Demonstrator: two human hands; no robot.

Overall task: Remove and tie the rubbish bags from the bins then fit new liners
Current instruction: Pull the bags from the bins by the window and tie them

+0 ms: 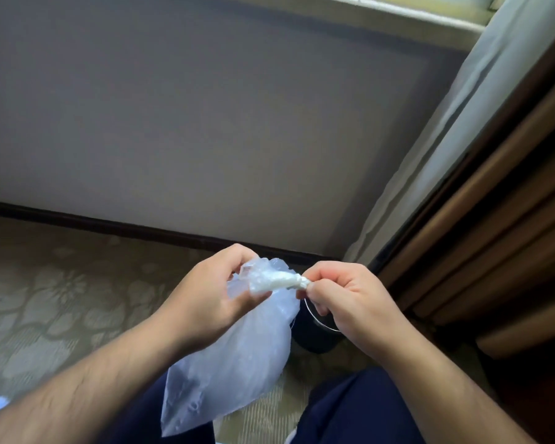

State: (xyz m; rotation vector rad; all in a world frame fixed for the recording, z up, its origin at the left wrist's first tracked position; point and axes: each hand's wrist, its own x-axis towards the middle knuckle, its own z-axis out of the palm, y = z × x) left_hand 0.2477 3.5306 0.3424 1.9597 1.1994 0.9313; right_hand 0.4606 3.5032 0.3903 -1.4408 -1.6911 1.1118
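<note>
Centrally, a translucent rubbish bag [237, 357] is held above the patterned carpet [45, 299]; its twisted neck is pinched in the right hand [343, 299] grip, its gathered top clasped by the left hand [212, 296]. Just behind, a dark bin [318, 334] is partly hidden.

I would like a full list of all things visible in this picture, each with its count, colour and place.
plastic bag: one, clear whitish, held between both hands, neck twisted
bin: one, dark with metal rim, on floor under the hands, mostly hidden
carpet: one, beige patterned, floor at left
wall: one, grey, ahead
skirting: one, dark, along wall base
curtain: one, pale grey, right
legs: two, navy trousers, bottom
left hand: one, gripping bag
right hand: one, pinching twisted neck
</note>
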